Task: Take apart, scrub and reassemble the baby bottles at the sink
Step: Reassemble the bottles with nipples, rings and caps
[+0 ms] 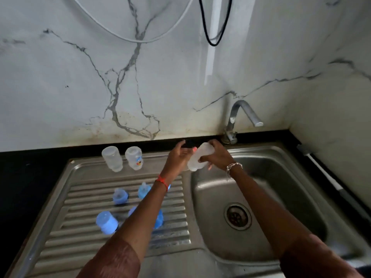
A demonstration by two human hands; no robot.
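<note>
My right hand (215,156) grips a clear baby bottle body (197,160), tilted, over the back left corner of the sink basin (281,177). My left hand (178,155) is at the bottle's left side, fingers partly curled, with something small and pink at the fingertips. Two more clear bottle bodies (112,158) (134,157) stand on the back of the drainboard (80,197), the right one printed with a cartoon. Several blue caps and teat rings lie on the ridges, among them a cap (106,222) and a teat ring (120,196); my left forearm hides some.
A steel tap (241,117) rises behind the basin, its spout not running. The drain strainer (237,216) sits in the basin floor. A black counter surrounds the sink, with a marble wall behind. White and black cables hang on the wall.
</note>
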